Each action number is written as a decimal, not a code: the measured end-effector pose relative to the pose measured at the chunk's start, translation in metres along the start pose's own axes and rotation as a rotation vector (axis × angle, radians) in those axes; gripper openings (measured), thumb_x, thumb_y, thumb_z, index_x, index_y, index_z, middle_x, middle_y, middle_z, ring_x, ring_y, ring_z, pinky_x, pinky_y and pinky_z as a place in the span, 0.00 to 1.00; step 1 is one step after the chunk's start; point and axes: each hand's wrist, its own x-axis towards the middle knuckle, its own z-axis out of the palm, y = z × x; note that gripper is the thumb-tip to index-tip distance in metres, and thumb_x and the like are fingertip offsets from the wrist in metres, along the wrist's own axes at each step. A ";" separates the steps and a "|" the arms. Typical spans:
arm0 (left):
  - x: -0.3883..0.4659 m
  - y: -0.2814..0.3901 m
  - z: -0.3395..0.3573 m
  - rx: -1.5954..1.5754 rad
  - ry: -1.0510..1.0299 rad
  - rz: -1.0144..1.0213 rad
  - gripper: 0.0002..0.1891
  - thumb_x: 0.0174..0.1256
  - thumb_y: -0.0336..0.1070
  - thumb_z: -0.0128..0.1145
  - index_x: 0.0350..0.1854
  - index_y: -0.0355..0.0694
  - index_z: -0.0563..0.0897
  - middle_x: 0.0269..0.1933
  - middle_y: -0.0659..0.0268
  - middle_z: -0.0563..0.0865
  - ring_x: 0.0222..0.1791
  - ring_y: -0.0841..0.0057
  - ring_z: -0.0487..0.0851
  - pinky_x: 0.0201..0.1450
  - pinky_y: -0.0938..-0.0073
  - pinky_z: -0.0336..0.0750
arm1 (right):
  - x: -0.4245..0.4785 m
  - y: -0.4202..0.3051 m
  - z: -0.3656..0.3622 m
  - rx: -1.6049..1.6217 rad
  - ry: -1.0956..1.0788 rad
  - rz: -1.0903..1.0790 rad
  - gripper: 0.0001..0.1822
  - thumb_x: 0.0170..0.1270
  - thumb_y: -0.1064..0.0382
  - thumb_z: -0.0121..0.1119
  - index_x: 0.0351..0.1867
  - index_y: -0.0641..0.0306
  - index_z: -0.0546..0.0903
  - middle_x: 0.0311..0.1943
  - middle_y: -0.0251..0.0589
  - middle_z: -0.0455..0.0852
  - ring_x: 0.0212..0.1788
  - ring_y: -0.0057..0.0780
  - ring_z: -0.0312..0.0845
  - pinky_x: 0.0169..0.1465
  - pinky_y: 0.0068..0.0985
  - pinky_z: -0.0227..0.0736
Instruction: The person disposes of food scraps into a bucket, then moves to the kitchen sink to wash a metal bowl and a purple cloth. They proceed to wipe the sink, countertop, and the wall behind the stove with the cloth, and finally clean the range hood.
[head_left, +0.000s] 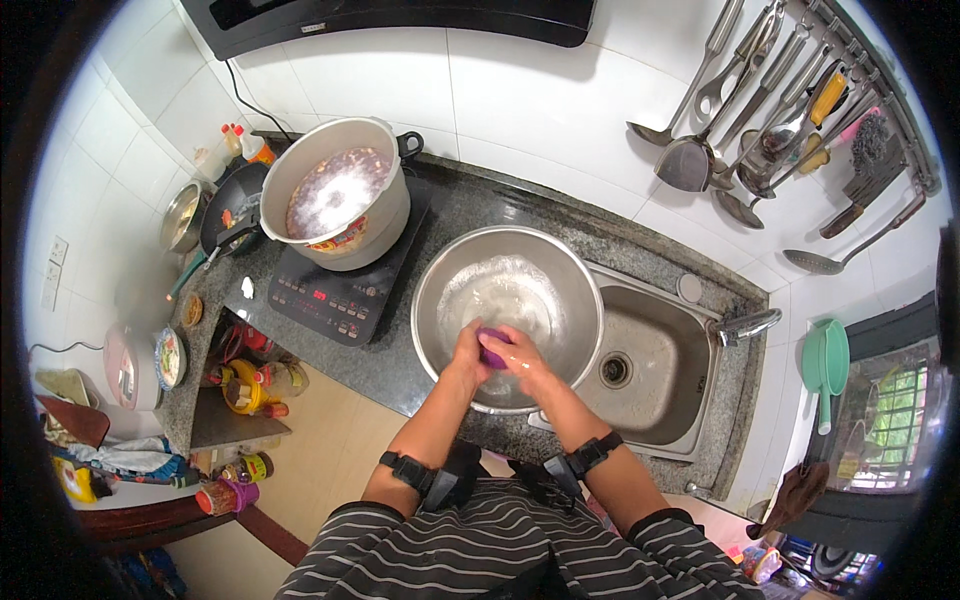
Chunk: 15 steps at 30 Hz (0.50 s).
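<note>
Both my hands are inside a large stainless steel basin (442, 292) that holds some clear water. Between them is a small, smooth purple lump (493, 348); the picture does not settle what it is. My left hand (469, 351) grips it from the left. From the right, my right hand (521, 358) closes over it with wet fingers. The basin stands on the dark granite counter (472, 199), its right side against the rim of a steel sink (660, 360).
On the left, a deep pot (337, 255) of purplish liquid sits on an induction cooker (326, 300) with a lit display. A wok (238, 191) lies behind it. The faucet (750, 326) reaches over the sink's right edge. Ladles and a spatula (684, 165) hang on the wall.
</note>
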 end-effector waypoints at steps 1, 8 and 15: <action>0.022 -0.004 -0.009 0.004 -0.036 0.031 0.23 0.73 0.50 0.39 0.51 0.33 0.75 0.46 0.51 0.81 0.46 0.56 0.81 0.48 0.49 0.78 | 0.008 0.008 0.004 -0.080 0.083 -0.125 0.18 0.64 0.53 0.60 0.47 0.63 0.81 0.35 0.42 0.85 0.39 0.34 0.81 0.44 0.30 0.75; 0.021 -0.036 0.022 0.116 -0.048 0.144 0.14 0.70 0.29 0.43 0.53 0.35 0.77 0.42 0.59 0.83 0.39 0.69 0.82 0.43 0.66 0.80 | 0.063 0.017 -0.056 -0.961 0.460 -0.444 0.19 0.68 0.49 0.52 0.40 0.64 0.84 0.37 0.54 0.83 0.43 0.55 0.80 0.50 0.44 0.74; 0.037 -0.027 -0.016 0.217 0.154 0.178 0.21 0.68 0.27 0.47 0.63 0.37 0.67 0.50 0.57 0.79 0.44 0.64 0.81 0.47 0.57 0.80 | 0.069 0.039 -0.056 -1.205 0.554 -0.290 0.20 0.59 0.61 0.64 0.53 0.60 0.76 0.47 0.53 0.79 0.53 0.51 0.76 0.54 0.41 0.73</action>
